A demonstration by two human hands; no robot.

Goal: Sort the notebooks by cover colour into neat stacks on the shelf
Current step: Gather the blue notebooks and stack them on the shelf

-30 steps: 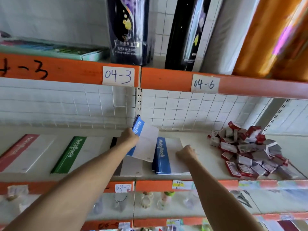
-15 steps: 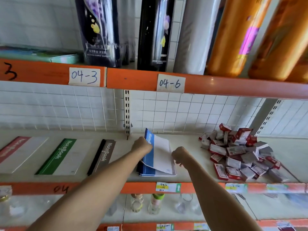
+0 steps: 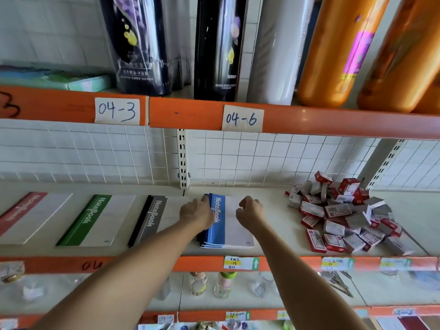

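Observation:
A stack of blue-spined notebooks (image 3: 234, 231) lies flat on the middle shelf (image 3: 273, 236), just right of the upright post. My left hand (image 3: 197, 214) rests on the stack's left spine edge with fingers stretched along it. My right hand (image 3: 250, 211) hovers over the white right part of the top cover, fingers loosely curled, holding nothing. Further left lie a grey-and-black notebook stack (image 3: 152, 217), a green notebook stack (image 3: 95, 217) and a red notebook stack (image 3: 23, 211), each apart from the others.
A loose heap of small red and white boxes (image 3: 345, 217) fills the shelf's right end. Tall bottles (image 3: 216, 48) stand on the upper shelf above orange rails labelled 04-3 and 04-6. Small glass bottles (image 3: 221, 284) sit on the shelf below.
The blue notebook that my left hand held tilted in the air now lies flat on top of the blue stack. My right hand has lifted slightly off the cover.

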